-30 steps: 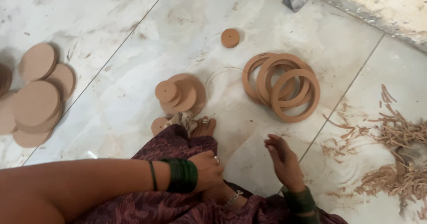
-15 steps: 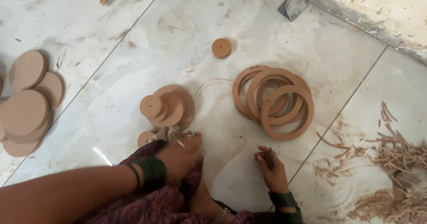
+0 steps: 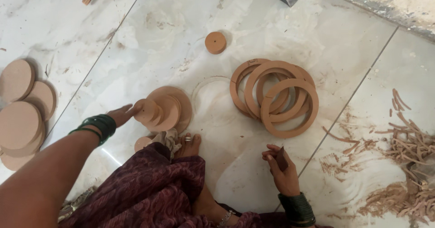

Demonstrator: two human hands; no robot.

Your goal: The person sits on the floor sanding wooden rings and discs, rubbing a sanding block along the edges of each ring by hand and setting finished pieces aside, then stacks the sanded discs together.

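I sit on a pale marble floor. My left hand (image 3: 121,115), with green bangles on the wrist, reaches to a small pile of brown round discs (image 3: 164,109) and its fingertips touch the small top disc (image 3: 146,110). My right hand (image 3: 281,167), also with dark bangles, rests low near the floor and pinches a small dark flat piece (image 3: 282,158). A stack of flat brown rings (image 3: 276,96) lies beyond the right hand. A faint ring outline (image 3: 213,99) marks the floor between pile and rings.
Large brown discs (image 3: 20,115) lie stacked at the left edge. One small thick disc (image 3: 215,42) sits alone farther out. Brown shavings and strips (image 3: 408,164) are heaped at the right. My foot (image 3: 188,144) and maroon cloth (image 3: 149,192) fill the near middle.
My left hand has moved from my lap out to the left side of the disc pile. The right hand has lowered and now pinches a small dark piece.
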